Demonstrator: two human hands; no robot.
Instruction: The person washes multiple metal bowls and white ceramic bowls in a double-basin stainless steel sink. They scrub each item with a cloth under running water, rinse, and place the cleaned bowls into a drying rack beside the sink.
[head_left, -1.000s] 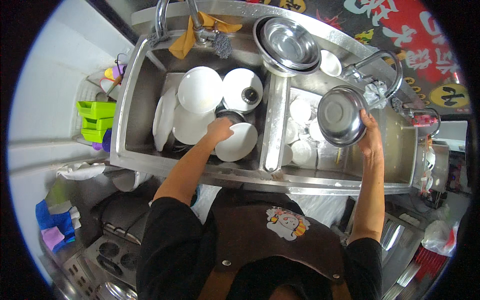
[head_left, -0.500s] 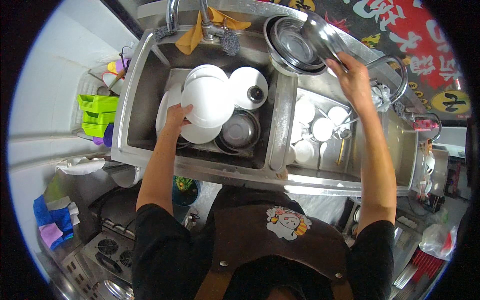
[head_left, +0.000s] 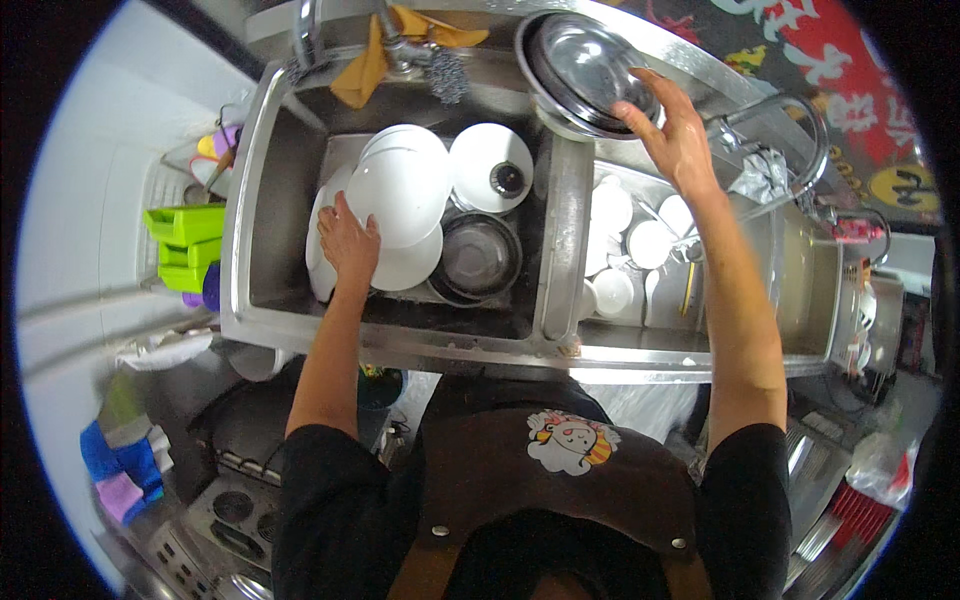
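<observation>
My left hand (head_left: 350, 240) is open, fingers spread, at the left edge of a stack of white plates (head_left: 402, 195) in the left sink basin. A white lid with a black knob (head_left: 508, 180) lies right of the plates, above a dark round metal pan (head_left: 480, 255). Up at the right, my right hand (head_left: 675, 138) reaches over the rim of a metal bowl (head_left: 588, 62), thumb and fingers apart. That bowl sits nested in other metal bowls on the ledge behind the basin divider. Part of its right rim is hidden by my fingers.
The middle basin holds white cups (head_left: 612, 292), white bowls and spoons (head_left: 652, 284). An orange cloth (head_left: 362, 75) and a grey scrubber (head_left: 447, 76) hang by the tap. Green bins (head_left: 185, 225) stand left of the sink; a curved metal spout (head_left: 822, 150) is at the right.
My right hand has lowered the tilted metal bowl onto the stack, and its fingers have loosened from the rim. My left hand has shifted slightly left, its fingers spreading off the plates.
</observation>
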